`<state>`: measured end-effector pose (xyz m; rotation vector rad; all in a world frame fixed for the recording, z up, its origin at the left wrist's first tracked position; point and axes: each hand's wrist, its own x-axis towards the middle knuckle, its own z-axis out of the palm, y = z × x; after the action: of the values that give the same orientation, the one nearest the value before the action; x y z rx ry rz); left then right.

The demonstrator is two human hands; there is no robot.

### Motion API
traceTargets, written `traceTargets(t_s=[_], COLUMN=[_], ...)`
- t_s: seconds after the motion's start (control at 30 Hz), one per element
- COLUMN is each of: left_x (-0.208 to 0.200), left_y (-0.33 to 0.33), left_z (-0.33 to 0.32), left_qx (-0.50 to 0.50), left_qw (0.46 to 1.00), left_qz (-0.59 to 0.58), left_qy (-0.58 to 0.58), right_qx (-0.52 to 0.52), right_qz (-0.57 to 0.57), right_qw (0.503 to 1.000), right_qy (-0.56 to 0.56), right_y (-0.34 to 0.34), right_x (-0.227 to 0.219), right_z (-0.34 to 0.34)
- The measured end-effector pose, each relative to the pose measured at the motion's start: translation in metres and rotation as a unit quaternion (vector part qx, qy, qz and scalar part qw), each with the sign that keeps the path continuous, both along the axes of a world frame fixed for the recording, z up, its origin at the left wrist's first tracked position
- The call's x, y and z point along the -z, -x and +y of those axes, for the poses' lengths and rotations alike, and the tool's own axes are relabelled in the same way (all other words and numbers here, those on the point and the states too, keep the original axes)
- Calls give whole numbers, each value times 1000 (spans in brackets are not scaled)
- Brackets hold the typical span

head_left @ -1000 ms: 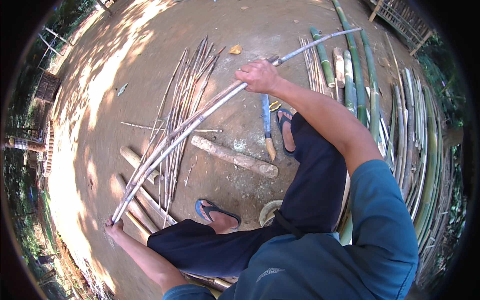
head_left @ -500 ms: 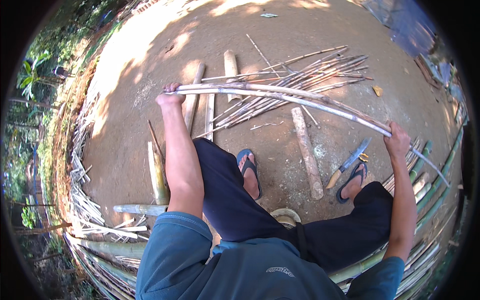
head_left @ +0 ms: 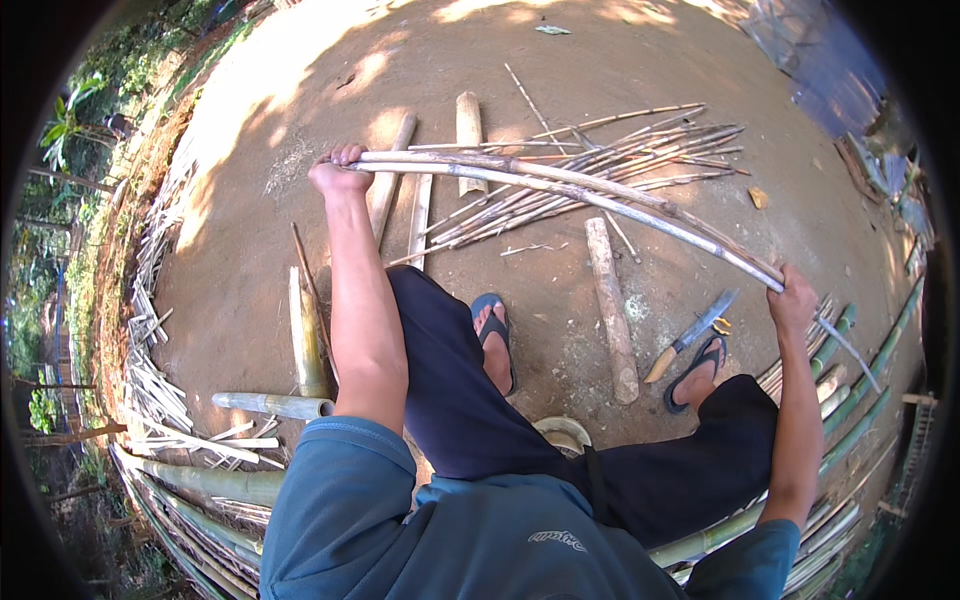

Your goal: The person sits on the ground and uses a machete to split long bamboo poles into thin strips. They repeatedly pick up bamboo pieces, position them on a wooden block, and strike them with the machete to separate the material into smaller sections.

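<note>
Burns out to white along the far left edge of the ground (head_left: 600, 70), lit by strong daylight. Breaks into dappled sun patches at the far edge, then drops into soft, even shade across the middle. Renders two long poles (head_left: 450, 166) crisply, with pale highlights. Turns hazy and bluish at the sheeting (head_left: 815, 60) beyond the far right corner. Blurs the foliage (head_left: 42, 411) slightly; bends straight edges near the black, vignetted rim.

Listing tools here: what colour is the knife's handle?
The handle is light brown; head view shows it.
</note>
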<state>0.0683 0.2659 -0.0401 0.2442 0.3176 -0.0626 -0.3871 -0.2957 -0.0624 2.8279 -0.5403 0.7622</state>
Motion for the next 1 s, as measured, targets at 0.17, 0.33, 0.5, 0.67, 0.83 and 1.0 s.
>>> traceTargets(t_s=[0.17, 0.33, 0.5, 0.67, 0.83, 1.0], left_x=[9, 58, 122, 137, 23, 51], left_y=[-5, -33, -68, -55, 37, 142], left_z=[6, 14, 58, 129, -26, -205], left_qx=[-6, 24, 19, -61, -185, 280], left_qw=[998, 991, 950, 775, 288, 156], left_qz=[49, 106, 243, 473, 46, -538], left_qy=[-48, -82, -194, -414, -939, -780], right_qx=[30, 41, 60, 0, -50, -86], right_qz=[60, 138, 256, 307, 342, 389], right_qw=[998, 989, 959, 940, 919, 886], right_qy=[-15, -39, -110, -146, -192, -236], right_y=[-5, -6, -28, -71, -104, -142], right_x=[-5, -8, -6, 27, 67, 151], right_z=[3, 5, 37, 62, 92, 118])
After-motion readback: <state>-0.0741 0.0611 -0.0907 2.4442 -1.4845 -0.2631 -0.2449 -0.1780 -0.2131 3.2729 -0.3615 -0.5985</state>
